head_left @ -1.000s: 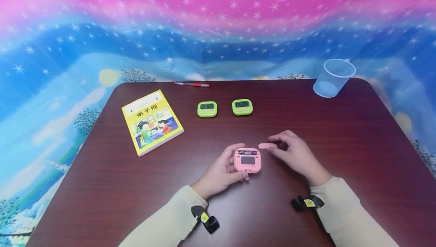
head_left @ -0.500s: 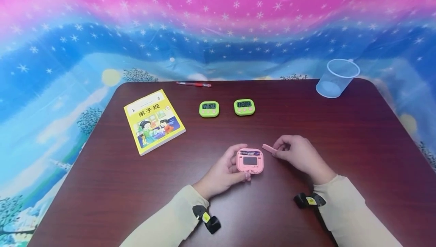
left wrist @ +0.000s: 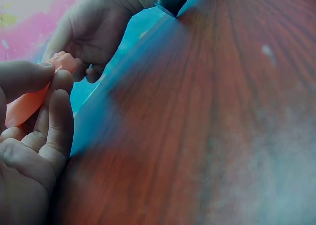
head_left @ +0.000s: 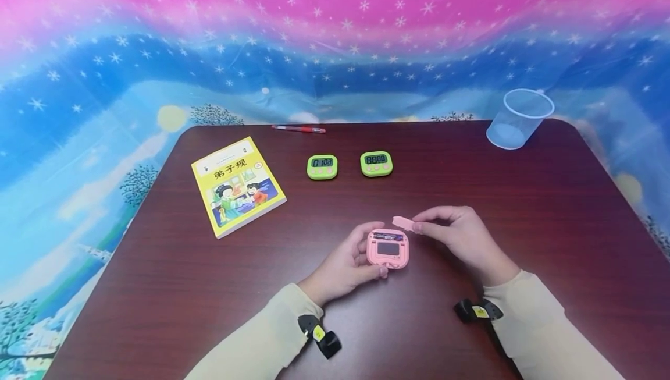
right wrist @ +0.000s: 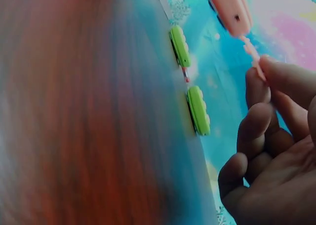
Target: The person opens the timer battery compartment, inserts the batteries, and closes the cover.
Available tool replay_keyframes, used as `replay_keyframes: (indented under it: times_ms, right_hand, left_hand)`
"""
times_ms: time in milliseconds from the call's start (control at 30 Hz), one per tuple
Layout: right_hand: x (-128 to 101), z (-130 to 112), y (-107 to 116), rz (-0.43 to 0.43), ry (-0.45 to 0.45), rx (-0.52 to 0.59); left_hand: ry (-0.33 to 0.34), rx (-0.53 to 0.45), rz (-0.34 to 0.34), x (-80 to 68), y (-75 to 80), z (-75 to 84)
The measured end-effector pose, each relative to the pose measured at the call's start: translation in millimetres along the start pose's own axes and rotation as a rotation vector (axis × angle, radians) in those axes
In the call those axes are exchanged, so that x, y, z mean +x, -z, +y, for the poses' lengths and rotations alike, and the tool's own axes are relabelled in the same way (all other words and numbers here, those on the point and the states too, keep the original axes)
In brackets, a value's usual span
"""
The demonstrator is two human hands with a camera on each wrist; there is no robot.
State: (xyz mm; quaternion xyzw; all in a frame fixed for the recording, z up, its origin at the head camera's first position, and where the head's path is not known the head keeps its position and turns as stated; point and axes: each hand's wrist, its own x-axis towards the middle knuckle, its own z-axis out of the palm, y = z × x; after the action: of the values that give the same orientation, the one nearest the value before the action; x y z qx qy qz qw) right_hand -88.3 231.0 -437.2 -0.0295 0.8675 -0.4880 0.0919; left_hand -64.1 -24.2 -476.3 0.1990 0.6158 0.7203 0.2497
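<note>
My left hand grips a pink digital timer by its left side and bottom edge, back facing up. A battery lies in the slot along its top. Between thumb and fingers, my right hand pinches a small pink battery cover just above the timer's upper right corner. In the right wrist view the cover is very close to the timer; whether they touch I cannot tell. The left wrist view shows the timer edge-on between thumb and fingers.
Two green timers stand side by side behind my hands. To the left lies a yellow book. A red pen rests at the table's back edge, and a clear plastic cup stands at the back right.
The right hand turned the cover in its fingers, drew it slightly away to the right, then brought it back left over the timer's upper right corner. The left hand still holds the timer.
</note>
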Motion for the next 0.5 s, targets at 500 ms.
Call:
replay_keyframes:
  times_ms: [500]
  right_hand:
    - [-6.2, -5.5, -15.4, -0.101, 0.147, -0.017]
  left_hand:
    - [-0.044, 0.084, -0.067, 1.1, 0.4, -2.1]
